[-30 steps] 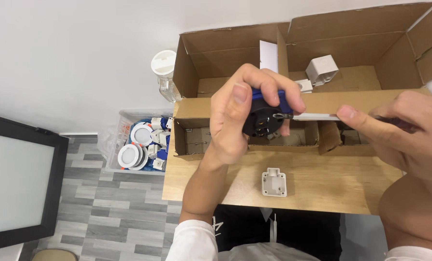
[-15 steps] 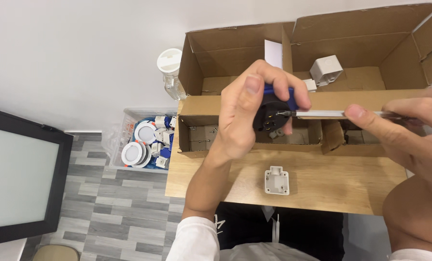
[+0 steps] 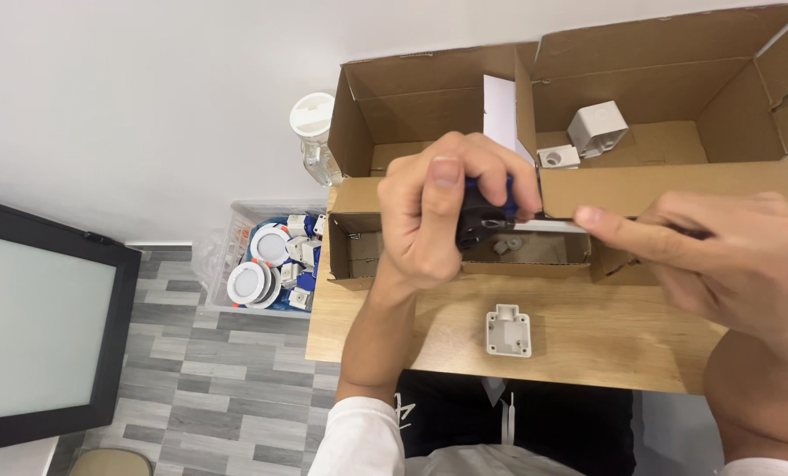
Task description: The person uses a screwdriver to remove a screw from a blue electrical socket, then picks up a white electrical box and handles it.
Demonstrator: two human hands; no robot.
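Observation:
My left hand [image 3: 433, 216] is closed around a small black and blue part [image 3: 482, 216], held above the near edge of a cardboard box. My right hand [image 3: 720, 256] grips a screwdriver whose silver shaft [image 3: 548, 226] points left, with its tip at the black and blue part. A white plastic cover [image 3: 508, 331] with corner holes lies on the wooden table [image 3: 588, 344] just below both hands. The screwdriver's handle is hidden inside my right hand.
Two open cardboard boxes [image 3: 676, 106] stand at the back of the table; the right one holds white plastic parts [image 3: 597, 128]. A clear jar with a white lid [image 3: 313, 132] stands at the left. On the floor sits a bin of round white lamps [image 3: 266, 264]. A dark panel [image 3: 32, 326] stands far left.
The view has shifted a little, so the hands and boxes sit slightly further right and lower. Both hands keep the same hold on the part and the screwdriver.

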